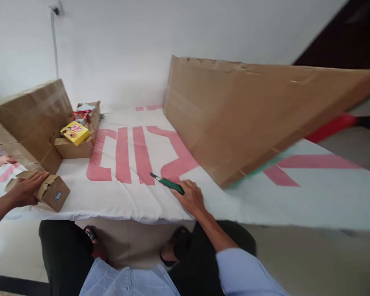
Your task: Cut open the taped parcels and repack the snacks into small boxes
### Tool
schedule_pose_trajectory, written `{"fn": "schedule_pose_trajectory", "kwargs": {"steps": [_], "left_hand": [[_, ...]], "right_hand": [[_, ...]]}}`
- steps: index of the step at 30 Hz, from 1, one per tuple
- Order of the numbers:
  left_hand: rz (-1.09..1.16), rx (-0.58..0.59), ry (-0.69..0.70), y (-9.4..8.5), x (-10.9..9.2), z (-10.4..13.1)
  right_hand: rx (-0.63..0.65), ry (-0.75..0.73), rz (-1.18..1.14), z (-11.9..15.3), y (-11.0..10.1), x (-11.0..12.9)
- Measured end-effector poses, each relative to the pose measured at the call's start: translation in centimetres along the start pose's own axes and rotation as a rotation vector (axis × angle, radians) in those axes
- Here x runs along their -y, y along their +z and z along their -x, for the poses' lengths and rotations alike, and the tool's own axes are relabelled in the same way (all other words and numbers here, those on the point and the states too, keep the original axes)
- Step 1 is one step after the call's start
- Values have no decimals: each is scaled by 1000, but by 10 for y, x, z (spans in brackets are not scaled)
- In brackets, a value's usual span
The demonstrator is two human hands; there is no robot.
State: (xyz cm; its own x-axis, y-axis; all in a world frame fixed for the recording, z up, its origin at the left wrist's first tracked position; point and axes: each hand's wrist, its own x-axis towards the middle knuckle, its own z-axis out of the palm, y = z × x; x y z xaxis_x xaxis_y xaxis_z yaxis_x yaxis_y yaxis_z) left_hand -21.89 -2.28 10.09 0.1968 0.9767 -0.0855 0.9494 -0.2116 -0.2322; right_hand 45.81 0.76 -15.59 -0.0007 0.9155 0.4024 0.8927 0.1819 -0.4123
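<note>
Blue shirt [129, 281] nearest; cutter [171, 185] in right fingers [192, 187], box [57, 194] under left fingers [39, 179].

Open lane up the cloth [138, 201], knife [172, 186] at its near end, cardboard panel [234, 111] blocking right, carton [37, 119] left

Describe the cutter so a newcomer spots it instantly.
Start at the white tablecloth with red markings. Left of the near corner of the big cardboard piece at picture right, the person's right hand holds the cutter. Slim green handle, narrow tip: nothing like the brown cardboard.
</note>
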Motion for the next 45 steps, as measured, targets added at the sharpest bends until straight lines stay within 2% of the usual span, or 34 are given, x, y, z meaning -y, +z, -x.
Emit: {"fn": "schedule_pose_trajectory", "kwargs": {"steps": [2, 4, 6, 8, 12, 14, 15, 17, 21, 23, 25, 29, 32, 40, 45], "left_hand": [[-51, 28, -12, -2, -10, -15], [-73, 40, -23, -11, -36, -23], [-52, 56, 32, -23, -79, -27], [-18, 19, 45, -32, -131, -35], [105, -99, 60, -33, -228, -63], [207, -161, 110, -29, -259, -69], [277, -194, 153, -27, -267, -70], [439, -274, 203, -24, -263, -66], [727, -452, 91, -15, -210, -53], [851, -461, 8, -6, -185, -44], [985, -425, -67, 6, -172, -36], [1355, -356, -92, 28, -176, -29], [1538, -373, -102, 35, -186, -31], [1645, -433, -181, 47, -195, -41], [1697, -423, -195, 58, -194, -42]], "right_hand": [[2, 20, 2, -4, -3, 2], [-13, 19, 3, -4, -1, -1], [-40, 2, -1, 2, 4, -8], [-81, -10, -2, 7, 13, -17], [-96, -36, 4, 10, 22, -30], [-87, -44, -5, 10, 20, -28], [-85, -42, -9, 10, 18, -26], [-82, -28, -12, 9, 14, -22], [-66, -4, -11, 6, 10, -17], [-64, 2, -18, 6, 10, -16], [-71, 6, -26, 6, 10, -15], [-72, 4, -28, 6, 10, -16], [-76, -7, -28, 7, 10, -17], [-143, -26, -82, 8, 10, -15], [-151, 33, -138, 7, 9, -12]]}}
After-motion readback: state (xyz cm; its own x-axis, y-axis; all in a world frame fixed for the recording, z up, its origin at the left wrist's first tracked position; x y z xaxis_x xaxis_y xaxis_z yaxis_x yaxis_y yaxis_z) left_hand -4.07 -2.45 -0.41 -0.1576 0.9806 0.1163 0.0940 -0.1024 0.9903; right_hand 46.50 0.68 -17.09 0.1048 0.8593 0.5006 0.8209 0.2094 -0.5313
